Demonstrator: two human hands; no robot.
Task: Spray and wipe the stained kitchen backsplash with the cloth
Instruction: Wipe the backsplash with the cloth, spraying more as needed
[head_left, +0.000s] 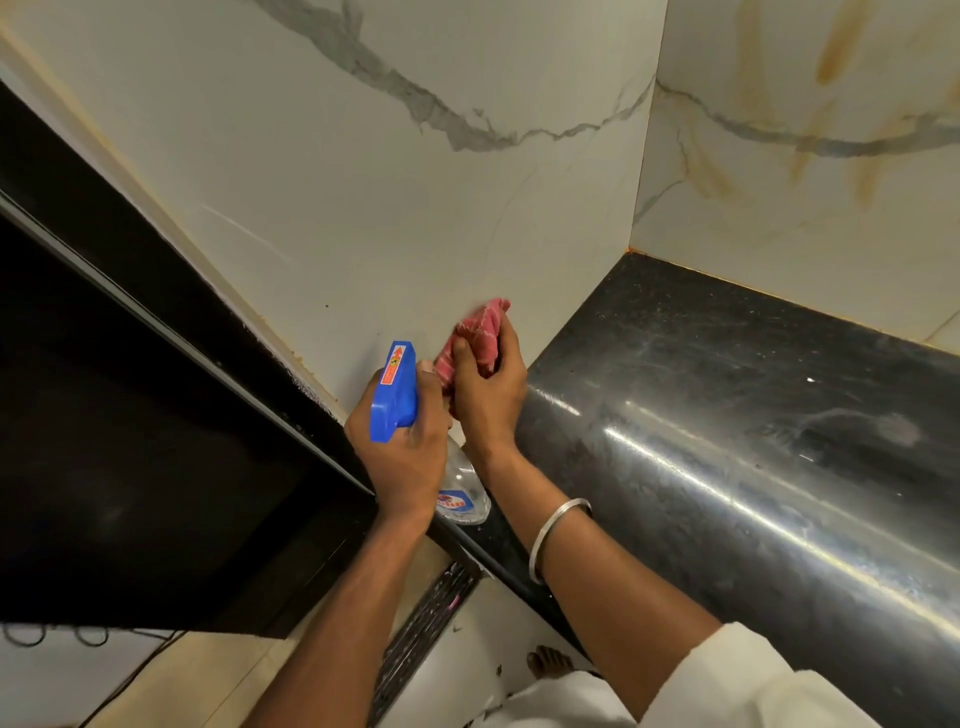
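Observation:
My left hand (402, 447) grips a clear spray bottle (462, 496) by its blue trigger head (396, 392), nozzle turned toward the white marble backsplash (363, 182). Right beside it, my right hand (488, 389) holds a bunched pink checked cloth (480, 332) close against the lower part of the backsplash. The two hands touch. Small dark specks dot the tile to the left of the cloth, and orange-brown streaks mark the side wall tile (831, 156) at the right.
A glossy black granite counter (727, 441) runs along the right, meeting the wall in the corner. A black ledge and dark recess (130, 415) sit at the left. Below lie a floor drain grate (415, 639), a cable and my bare foot (548, 662).

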